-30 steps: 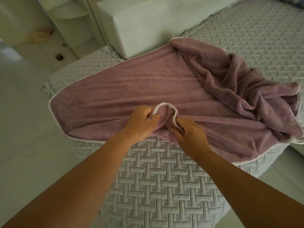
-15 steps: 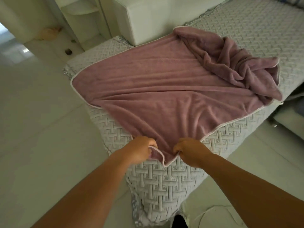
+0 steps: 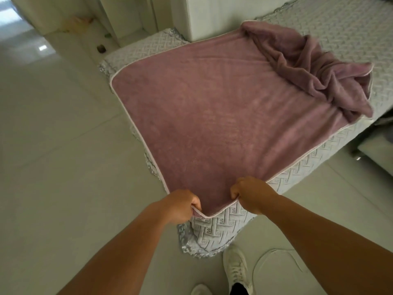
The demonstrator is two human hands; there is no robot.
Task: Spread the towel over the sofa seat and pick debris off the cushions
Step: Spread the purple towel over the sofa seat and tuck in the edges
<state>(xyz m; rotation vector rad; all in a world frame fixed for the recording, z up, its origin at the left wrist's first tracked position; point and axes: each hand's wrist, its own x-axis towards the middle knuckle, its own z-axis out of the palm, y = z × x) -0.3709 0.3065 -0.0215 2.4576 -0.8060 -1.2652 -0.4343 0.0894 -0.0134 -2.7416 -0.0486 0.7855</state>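
Since a second ago you have drawn the near corner of the mauve towel back off the middle of the sofa seat and out past its front edge. Your left hand and right hand are each closed on the piped hem either side of that corner. The near half now lies flat; the far right portion remains bunched. Judgement: spreading is part done, debris picking not yet begun.

Home living rm: sofa w/ quilted grey cover at 1 o'clock, tiled floor at 9, white shelving at 11.
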